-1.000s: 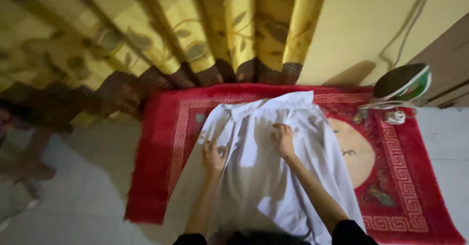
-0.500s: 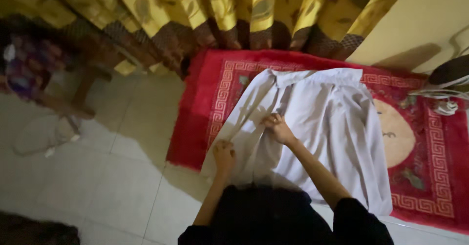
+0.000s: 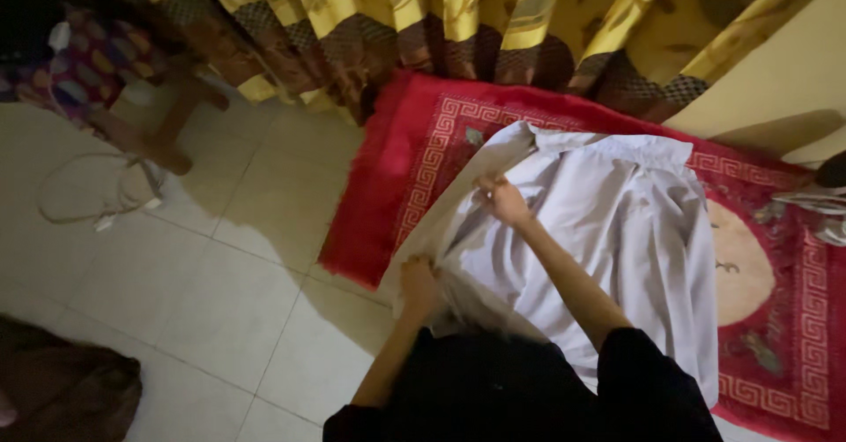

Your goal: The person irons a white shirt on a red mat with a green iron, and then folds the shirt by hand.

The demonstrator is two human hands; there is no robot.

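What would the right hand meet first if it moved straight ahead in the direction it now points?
The right hand points up and left along the white shirt. It would likely cross the shirt's left edge, then reach the red rug, then the curtain. Depth is unclear.

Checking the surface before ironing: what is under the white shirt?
The white shirt lies on a red patterned rug, which rests on the tiled floor. Both hands grip its left edge. The rug's middle is covered.

The shirt (image 3: 617, 230) lies on the rug (image 3: 423, 151), curtain (image 3: 458, 19) behind, tiled floor (image 3: 176, 266) to its left.
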